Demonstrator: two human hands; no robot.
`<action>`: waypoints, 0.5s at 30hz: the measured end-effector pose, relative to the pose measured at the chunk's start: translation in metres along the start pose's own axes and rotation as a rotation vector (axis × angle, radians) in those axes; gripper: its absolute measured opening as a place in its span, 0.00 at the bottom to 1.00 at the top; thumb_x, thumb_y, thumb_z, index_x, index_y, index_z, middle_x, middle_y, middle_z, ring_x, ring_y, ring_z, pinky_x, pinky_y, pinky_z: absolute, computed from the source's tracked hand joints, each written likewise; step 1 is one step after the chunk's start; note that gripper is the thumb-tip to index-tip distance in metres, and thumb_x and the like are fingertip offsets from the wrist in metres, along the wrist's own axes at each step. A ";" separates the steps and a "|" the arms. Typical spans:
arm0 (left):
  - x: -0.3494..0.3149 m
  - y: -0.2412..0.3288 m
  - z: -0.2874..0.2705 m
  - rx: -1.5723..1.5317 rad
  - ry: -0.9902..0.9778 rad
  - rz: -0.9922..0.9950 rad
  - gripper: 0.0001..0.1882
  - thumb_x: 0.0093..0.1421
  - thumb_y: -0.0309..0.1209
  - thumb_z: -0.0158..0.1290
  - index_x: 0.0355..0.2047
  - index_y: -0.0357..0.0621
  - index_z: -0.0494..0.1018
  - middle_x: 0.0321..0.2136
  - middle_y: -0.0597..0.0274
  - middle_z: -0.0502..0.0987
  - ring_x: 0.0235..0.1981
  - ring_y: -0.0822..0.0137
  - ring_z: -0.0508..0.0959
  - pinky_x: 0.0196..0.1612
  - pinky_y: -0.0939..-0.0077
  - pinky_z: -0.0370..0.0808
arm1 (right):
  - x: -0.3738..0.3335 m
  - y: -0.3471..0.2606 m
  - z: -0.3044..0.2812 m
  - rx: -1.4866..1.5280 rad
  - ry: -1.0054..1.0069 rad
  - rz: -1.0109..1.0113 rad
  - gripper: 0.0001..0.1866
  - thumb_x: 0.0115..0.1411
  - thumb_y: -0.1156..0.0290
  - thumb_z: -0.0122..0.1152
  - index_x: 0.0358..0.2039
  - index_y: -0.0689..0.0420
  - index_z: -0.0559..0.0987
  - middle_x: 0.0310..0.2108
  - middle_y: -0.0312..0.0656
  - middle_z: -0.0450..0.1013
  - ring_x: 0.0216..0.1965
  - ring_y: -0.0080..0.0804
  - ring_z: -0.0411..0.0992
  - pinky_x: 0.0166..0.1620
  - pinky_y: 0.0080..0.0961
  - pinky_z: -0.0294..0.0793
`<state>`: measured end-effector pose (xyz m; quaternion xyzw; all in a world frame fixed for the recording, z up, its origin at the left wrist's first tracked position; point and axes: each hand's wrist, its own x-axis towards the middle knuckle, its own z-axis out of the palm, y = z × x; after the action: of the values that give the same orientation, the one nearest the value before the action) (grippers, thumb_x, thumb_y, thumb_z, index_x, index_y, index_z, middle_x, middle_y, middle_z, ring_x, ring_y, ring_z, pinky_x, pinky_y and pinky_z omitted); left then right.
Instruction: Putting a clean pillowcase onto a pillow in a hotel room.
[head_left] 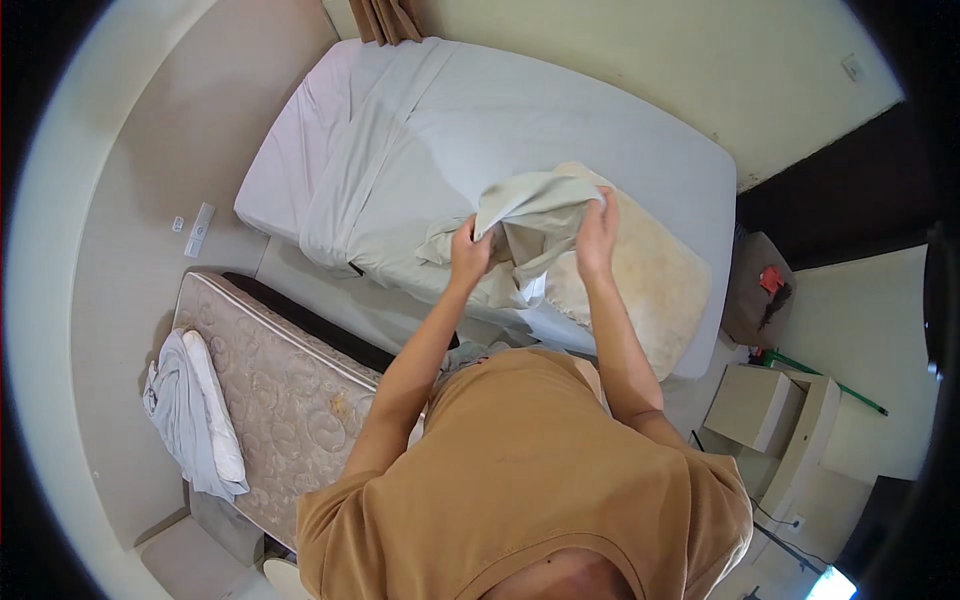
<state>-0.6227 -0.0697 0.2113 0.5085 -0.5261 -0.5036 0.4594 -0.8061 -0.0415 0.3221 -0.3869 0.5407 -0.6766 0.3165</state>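
Note:
Over the near side of the bed, both my hands hold a pale grey-green pillowcase with its mouth spread apart between them. My left hand is closed on its left edge, fingers wrapped in the cloth. On the other side my right hand grips the right edge, thumb and fingers pinching it. A bare, yellowish stained pillow lies on the bed just right of and partly behind the pillowcase. Part of the cloth hangs down onto the bed sheet, and its inside is partly hidden by folds.
The bed has a light sheet and a rumpled grey-green blanket across its left part. A quilted mattress with a folded grey cloth is at left. A small cabinet and a brown stool-like box stand at right.

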 end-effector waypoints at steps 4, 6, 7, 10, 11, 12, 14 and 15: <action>0.031 0.041 -0.028 -0.027 -0.184 0.169 0.12 0.59 0.22 0.50 0.43 0.33 0.76 0.35 0.62 0.80 0.37 0.74 0.76 0.42 0.80 0.71 | 0.019 0.018 -0.046 -0.246 0.204 0.048 0.07 0.61 0.72 0.50 0.37 0.61 0.70 0.29 0.34 0.65 0.30 0.19 0.60 0.34 0.20 0.63; 0.031 0.080 -0.020 -0.135 -0.132 0.074 0.09 0.58 0.25 0.53 0.38 0.34 0.76 0.29 0.67 0.77 0.31 0.76 0.73 0.36 0.80 0.70 | 0.013 0.001 -0.047 -0.354 0.192 0.104 0.13 0.56 0.71 0.57 0.40 0.62 0.71 0.29 0.37 0.67 0.31 0.26 0.64 0.39 0.23 0.67; 0.033 0.095 -0.019 -0.140 -0.174 0.099 0.09 0.58 0.25 0.53 0.38 0.34 0.76 0.29 0.67 0.77 0.30 0.77 0.72 0.36 0.80 0.70 | 0.009 -0.006 -0.039 -0.438 0.170 -0.259 0.17 0.52 0.71 0.60 0.42 0.62 0.71 0.31 0.40 0.69 0.32 0.30 0.67 0.40 0.25 0.69; 0.041 0.111 -0.011 -0.060 -0.294 0.183 0.07 0.58 0.25 0.53 0.36 0.35 0.75 0.27 0.67 0.76 0.30 0.77 0.72 0.34 0.80 0.70 | 0.000 -0.036 -0.004 -0.507 0.045 -0.688 0.25 0.46 0.72 0.64 0.47 0.61 0.72 0.32 0.45 0.73 0.33 0.39 0.72 0.42 0.30 0.72; 0.035 0.126 -0.004 -0.017 -0.353 0.261 0.07 0.57 0.25 0.54 0.36 0.35 0.74 0.27 0.67 0.76 0.30 0.77 0.72 0.33 0.80 0.70 | -0.004 -0.044 0.003 -0.500 -0.065 -0.755 0.29 0.43 0.73 0.66 0.49 0.60 0.72 0.33 0.48 0.74 0.34 0.43 0.74 0.41 0.33 0.74; 0.029 0.137 0.003 0.027 -0.411 0.339 0.07 0.56 0.24 0.55 0.35 0.36 0.73 0.26 0.67 0.75 0.30 0.77 0.72 0.33 0.80 0.70 | -0.004 -0.045 0.003 -0.502 -0.063 -0.752 0.29 0.43 0.73 0.66 0.49 0.60 0.72 0.33 0.48 0.74 0.34 0.43 0.74 0.41 0.33 0.74; 0.023 0.141 0.011 -0.033 -0.416 0.357 0.10 0.53 0.23 0.57 0.35 0.38 0.71 0.26 0.64 0.75 0.29 0.74 0.73 0.33 0.78 0.71 | 0.005 -0.046 0.005 -0.549 -0.465 -0.275 0.26 0.45 0.74 0.64 0.48 0.58 0.74 0.35 0.50 0.76 0.36 0.45 0.75 0.41 0.35 0.74; 0.021 0.139 0.011 0.069 -0.339 0.424 0.11 0.52 0.23 0.58 0.35 0.39 0.70 0.26 0.62 0.75 0.28 0.73 0.74 0.33 0.78 0.71 | 0.011 -0.042 0.002 -0.519 -0.483 -0.246 0.20 0.47 0.76 0.60 0.44 0.57 0.77 0.34 0.50 0.76 0.37 0.47 0.75 0.41 0.35 0.74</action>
<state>-0.6454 -0.0930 0.3488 0.3107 -0.7071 -0.4559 0.4423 -0.8103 -0.0426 0.3657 -0.6646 0.5534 -0.4393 0.2429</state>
